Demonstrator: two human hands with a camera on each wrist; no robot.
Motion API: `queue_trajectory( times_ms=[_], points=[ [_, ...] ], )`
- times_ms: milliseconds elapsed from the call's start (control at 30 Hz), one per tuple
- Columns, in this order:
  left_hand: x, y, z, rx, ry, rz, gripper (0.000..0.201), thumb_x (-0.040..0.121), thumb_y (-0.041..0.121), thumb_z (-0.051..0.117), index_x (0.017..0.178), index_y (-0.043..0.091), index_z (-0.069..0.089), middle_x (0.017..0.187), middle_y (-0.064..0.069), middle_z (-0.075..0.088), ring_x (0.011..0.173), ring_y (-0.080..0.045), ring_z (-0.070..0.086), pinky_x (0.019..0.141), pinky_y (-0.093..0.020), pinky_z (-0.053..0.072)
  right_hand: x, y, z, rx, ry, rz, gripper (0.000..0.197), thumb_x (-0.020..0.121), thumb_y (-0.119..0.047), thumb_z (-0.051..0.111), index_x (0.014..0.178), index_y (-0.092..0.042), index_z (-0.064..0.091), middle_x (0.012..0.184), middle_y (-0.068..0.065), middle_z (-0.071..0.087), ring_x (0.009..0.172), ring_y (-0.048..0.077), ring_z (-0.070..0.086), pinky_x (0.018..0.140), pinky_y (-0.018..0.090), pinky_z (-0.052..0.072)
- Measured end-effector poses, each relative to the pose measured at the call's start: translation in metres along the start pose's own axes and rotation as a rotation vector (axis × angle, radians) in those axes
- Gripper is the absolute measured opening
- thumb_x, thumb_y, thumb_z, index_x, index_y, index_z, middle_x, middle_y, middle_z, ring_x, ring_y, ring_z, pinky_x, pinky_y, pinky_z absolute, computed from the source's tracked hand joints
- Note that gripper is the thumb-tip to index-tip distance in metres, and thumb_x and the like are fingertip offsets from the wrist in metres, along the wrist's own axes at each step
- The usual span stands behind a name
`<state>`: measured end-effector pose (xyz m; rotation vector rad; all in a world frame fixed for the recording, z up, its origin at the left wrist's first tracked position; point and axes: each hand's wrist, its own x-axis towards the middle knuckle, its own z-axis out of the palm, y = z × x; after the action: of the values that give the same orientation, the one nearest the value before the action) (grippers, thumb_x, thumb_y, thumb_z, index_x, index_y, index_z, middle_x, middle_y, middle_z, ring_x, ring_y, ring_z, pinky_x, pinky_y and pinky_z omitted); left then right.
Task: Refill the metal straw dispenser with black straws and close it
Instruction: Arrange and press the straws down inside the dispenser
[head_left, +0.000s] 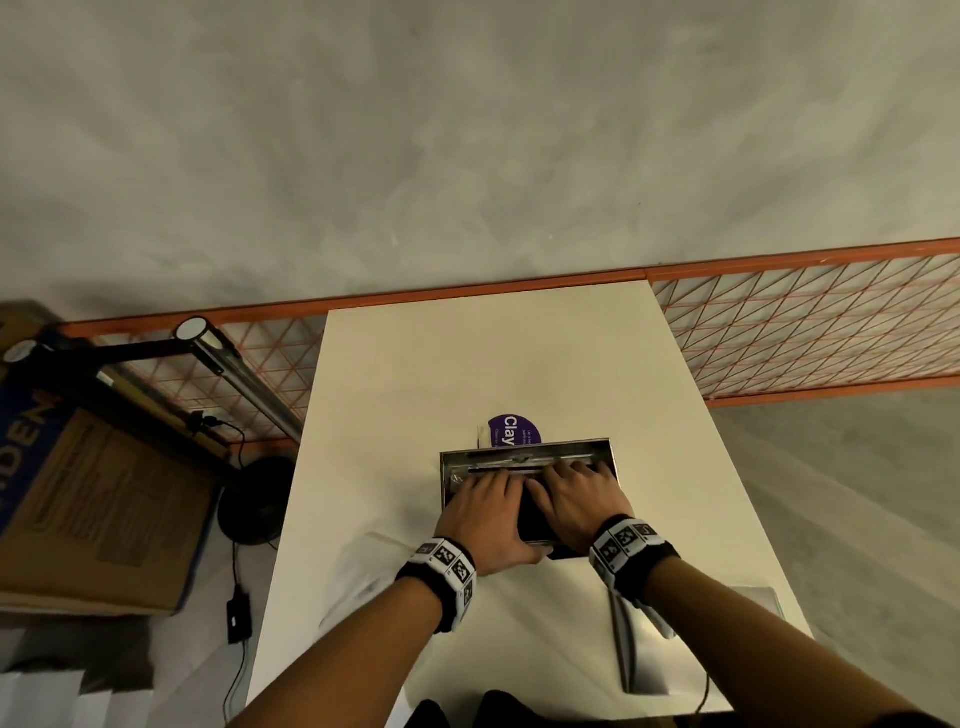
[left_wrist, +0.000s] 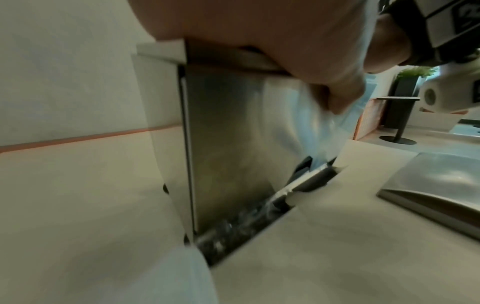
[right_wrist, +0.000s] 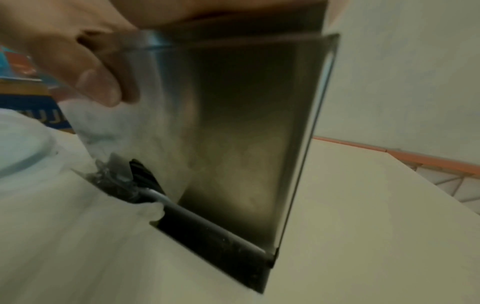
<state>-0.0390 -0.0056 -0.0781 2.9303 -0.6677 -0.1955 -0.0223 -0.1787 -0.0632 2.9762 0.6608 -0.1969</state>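
Both hands are down in the open top of the metal straw dispenser (head_left: 527, 491) right now. The left hand (head_left: 480, 514) lies over the near-left part of the opening with its fingers stretched forward and its thumb hooked over the front wall, and the right hand (head_left: 574, 501) mirrors it on the right, fingers spread flat. Neither one looks wrapped around anything; they read as pressing down on the dark mass of black straws (head_left: 532, 512) between and under the palms.

The dispenser stands on the white desk (head_left: 467, 364), just in front of a purple sticker (head_left: 514, 431). From the wrist views its steel front wall is upright, with the dark dispensing slot along the bottom, and some crinkly clear plastic wrap (left_wrist: 324, 127) hangs down the front near the thumbs.

So I'd say this is the loading step: straws in, being settled and levelled. The metal lid (head_left: 696, 639) lies on the desk off to the near right, well apart, so closing hasn't happened. Next move probably needs the hands out, that plastic kept clear, then the lid fetched and seated square.
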Motion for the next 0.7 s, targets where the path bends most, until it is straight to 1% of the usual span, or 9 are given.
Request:
queue_trajectory(
  times_ms=[100, 200, 300, 367, 433, 533, 600, 700],
  points=[
    [-0.010, 0.004, 0.005, 0.012, 0.063, 0.026, 0.087, 0.071, 0.081, 0.054, 0.131, 0.018, 0.053, 0.126, 0.002, 0.059, 0.116, -0.021, 0.055, 0.107, -0.039, 0.041, -0.008, -0.002, 0.002, -0.001, 0.056, 0.007, 0.047, 0.100, -0.048, 0.017, 0.100, -0.027, 0.059, 0.098, 0.002, 0.064, 0.089, 0.030, 0.059, 0.082, 0.045, 0.037],
    [-0.016, 0.009, 0.005, 0.003, 0.098, 0.033, 0.086, 0.072, 0.081, 0.053, 0.130, 0.017, 0.054, 0.124, 0.001, 0.056, 0.112, -0.022, 0.054, 0.103, -0.041, 0.043, -0.020, -0.005, 0.002, 0.025, 0.143, 0.019, 0.042, 0.101, -0.048, 0.025, 0.096, -0.023, 0.058, 0.097, 0.004, 0.062, 0.089, 0.029, 0.057, 0.081, 0.048, 0.036],
    [-0.021, 0.012, 0.005, 0.010, 0.091, 0.022, 0.083, 0.073, 0.081, 0.049, 0.126, 0.017, 0.055, 0.121, 0.000, 0.057, 0.109, -0.022, 0.054, 0.098, -0.042, 0.045, -0.029, -0.009, 0.003, 0.030, 0.179, 0.016, 0.042, 0.100, -0.051, 0.027, 0.095, -0.022, 0.057, 0.092, 0.004, 0.058, 0.082, 0.029, 0.053, 0.079, 0.048, 0.037],
    [-0.022, 0.013, 0.005, 0.016, 0.077, 0.011, 0.080, 0.073, 0.079, 0.050, 0.124, 0.018, 0.055, 0.120, 0.000, 0.058, 0.107, -0.023, 0.055, 0.095, -0.042, 0.046, -0.034, -0.010, 0.005, 0.034, 0.185, -0.003, 0.044, 0.099, -0.054, 0.028, 0.098, -0.020, 0.057, 0.092, 0.003, 0.056, 0.080, 0.028, 0.052, 0.079, 0.048, 0.037],
    [-0.022, 0.014, 0.004, 0.022, 0.059, 0.001, 0.077, 0.073, 0.075, 0.050, 0.124, 0.018, 0.055, 0.119, -0.001, 0.059, 0.108, -0.023, 0.055, 0.093, -0.041, 0.047, -0.038, -0.010, 0.006, 0.041, 0.185, -0.024, 0.046, 0.097, -0.058, 0.032, 0.102, -0.019, 0.058, 0.095, 0.003, 0.056, 0.083, 0.027, 0.053, 0.081, 0.050, 0.038],
    [-0.021, 0.014, 0.002, 0.040, 0.004, -0.004, 0.072, 0.073, 0.066, 0.050, 0.126, 0.018, 0.052, 0.122, -0.001, 0.060, 0.112, -0.025, 0.056, 0.096, -0.041, 0.045, -0.043, -0.007, 0.006, 0.055, 0.171, -0.079, 0.055, 0.092, -0.064, 0.038, 0.112, -0.017, 0.059, 0.101, 0.004, 0.056, 0.089, 0.027, 0.054, 0.085, 0.052, 0.039],
    [-0.020, 0.014, 0.002, 0.053, -0.049, -0.008, 0.072, 0.073, 0.065, 0.052, 0.128, 0.019, 0.048, 0.126, -0.001, 0.059, 0.116, -0.024, 0.054, 0.100, -0.041, 0.042, -0.044, -0.005, 0.006, 0.064, 0.134, -0.115, 0.063, 0.088, -0.070, 0.039, 0.116, -0.017, 0.059, 0.104, 0.005, 0.057, 0.091, 0.028, 0.054, 0.083, 0.051, 0.039],
    [-0.022, 0.014, 0.005, 0.049, -0.094, -0.010, 0.078, 0.073, 0.069, 0.058, 0.132, 0.019, 0.045, 0.131, -0.002, 0.057, 0.121, -0.024, 0.052, 0.104, -0.041, 0.039, -0.042, -0.002, 0.004, 0.053, 0.047, -0.159, 0.076, 0.084, -0.079, 0.035, 0.120, -0.016, 0.057, 0.105, 0.005, 0.058, 0.090, 0.029, 0.055, 0.077, 0.048, 0.041]
  ],
)
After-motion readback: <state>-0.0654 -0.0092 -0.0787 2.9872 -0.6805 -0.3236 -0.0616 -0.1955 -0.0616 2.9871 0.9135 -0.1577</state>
